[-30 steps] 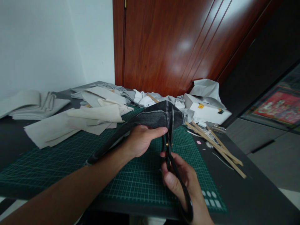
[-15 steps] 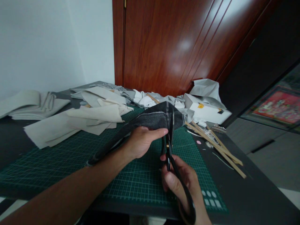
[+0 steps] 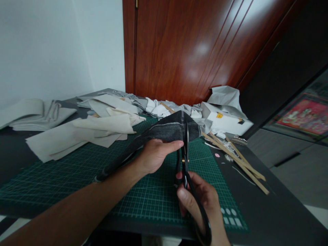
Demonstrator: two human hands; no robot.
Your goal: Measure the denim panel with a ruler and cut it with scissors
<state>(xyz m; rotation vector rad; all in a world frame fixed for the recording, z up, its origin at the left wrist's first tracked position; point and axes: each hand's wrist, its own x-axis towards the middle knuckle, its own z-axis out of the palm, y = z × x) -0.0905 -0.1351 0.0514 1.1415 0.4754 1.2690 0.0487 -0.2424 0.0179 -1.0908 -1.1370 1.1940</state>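
Dark grey denim (image 3: 165, 131) with pale stitching is raised above the green cutting mat (image 3: 156, 191), its long part trailing down to the left along my forearm. My left hand (image 3: 156, 153) grips the denim's lower edge, thumb on top and pointing right; its other fingers are partly hidden. Black scissors (image 3: 185, 167) are in my right hand (image 3: 201, 198), with fingers through and around the handles. One blade lies over the denim beside a vertical seam, close to my left thumb tip. The other blade is mostly hidden by the cloth.
Beige cloth pieces (image 3: 102, 126) lie on the left, with a folded stack (image 3: 38, 116) farther left. At the back are grey and white scraps (image 3: 156, 107) and a white box (image 3: 225, 119). Wooden strips (image 3: 241, 160) lie on the dark table (image 3: 271, 208) at right.
The scissors have tilted slightly, their upper blade shifting a little left toward the seam. My right hand has moved slightly with them. My left hand and the denim are nearly unchanged.
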